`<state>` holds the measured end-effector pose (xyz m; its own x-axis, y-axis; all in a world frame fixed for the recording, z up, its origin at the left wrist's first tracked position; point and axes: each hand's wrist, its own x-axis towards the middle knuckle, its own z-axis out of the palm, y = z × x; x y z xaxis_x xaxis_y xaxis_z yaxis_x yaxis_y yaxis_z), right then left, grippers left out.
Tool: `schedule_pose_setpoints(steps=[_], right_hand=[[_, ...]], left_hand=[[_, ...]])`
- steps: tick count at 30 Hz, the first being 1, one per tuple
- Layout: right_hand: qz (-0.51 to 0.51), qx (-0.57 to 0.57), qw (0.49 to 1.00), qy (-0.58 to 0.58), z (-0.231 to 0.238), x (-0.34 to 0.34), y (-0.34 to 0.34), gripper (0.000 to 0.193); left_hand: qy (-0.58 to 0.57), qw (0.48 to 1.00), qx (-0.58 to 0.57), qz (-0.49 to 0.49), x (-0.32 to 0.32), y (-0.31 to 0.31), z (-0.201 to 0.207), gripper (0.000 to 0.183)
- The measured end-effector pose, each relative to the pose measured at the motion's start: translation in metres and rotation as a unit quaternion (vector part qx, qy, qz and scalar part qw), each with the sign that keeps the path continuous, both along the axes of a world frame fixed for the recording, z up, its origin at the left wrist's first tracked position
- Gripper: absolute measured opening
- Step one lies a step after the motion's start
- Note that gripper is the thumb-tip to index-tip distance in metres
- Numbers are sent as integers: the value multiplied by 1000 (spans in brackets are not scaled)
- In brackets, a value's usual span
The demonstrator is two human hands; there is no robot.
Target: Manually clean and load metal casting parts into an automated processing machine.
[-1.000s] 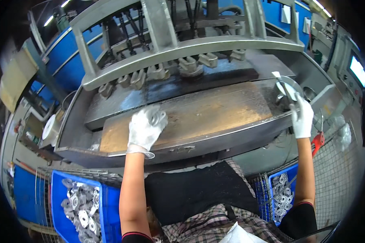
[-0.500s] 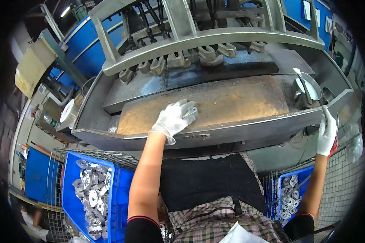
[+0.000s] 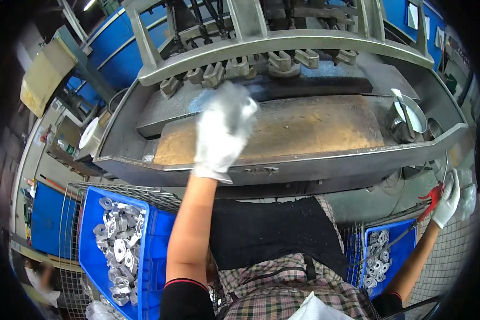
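Note:
My left hand (image 3: 224, 133), in a white glove, is raised over the brown work board (image 3: 314, 125) of the metal trough. Motion smears its fingers, and a grey patch at them could be an object or dirty glove; I cannot tell. At the right, my gloved right hand (image 3: 449, 200) is beside a red-handled spray gun (image 3: 436, 196), its fingers stretched upward. The gun's long thin rod slants down over the right blue bin (image 3: 405, 234). Whether the palm touches the handle is unclear.
Metal clamp-like blocks (image 3: 280, 61) hang from a machine frame (image 3: 288, 42) above the trough. A metal pot (image 3: 410, 114) with white liquid stands at the trough's right end. Grey cast parts (image 3: 120, 248) fill the left blue bin (image 3: 160, 234). Wire mesh stands at both sides.
My left hand has lifted off the board, moving up quickly. My right hand has gone from the trough's right edge down and right to beside the red-handled gun. The view has shifted slightly.

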<state>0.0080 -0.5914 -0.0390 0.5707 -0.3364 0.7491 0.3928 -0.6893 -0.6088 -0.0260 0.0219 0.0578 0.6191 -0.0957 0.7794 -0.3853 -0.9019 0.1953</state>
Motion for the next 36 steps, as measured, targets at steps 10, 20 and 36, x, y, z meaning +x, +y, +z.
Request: schedule_pose_setpoints(steps=[10,20,36], right_hand=[[-57,43,984,165,-87,6,-101,45],[19,273,923,270,-114,-13,-70,47],[352,-30,789,504,21,-53,207,34]], left_hand=[[272,957,-70,77,2,4,-49,55],[313,362,-822,-308,-88,-58,-116,60],[245,175,-941,-155,-96,-34,-337,62]])
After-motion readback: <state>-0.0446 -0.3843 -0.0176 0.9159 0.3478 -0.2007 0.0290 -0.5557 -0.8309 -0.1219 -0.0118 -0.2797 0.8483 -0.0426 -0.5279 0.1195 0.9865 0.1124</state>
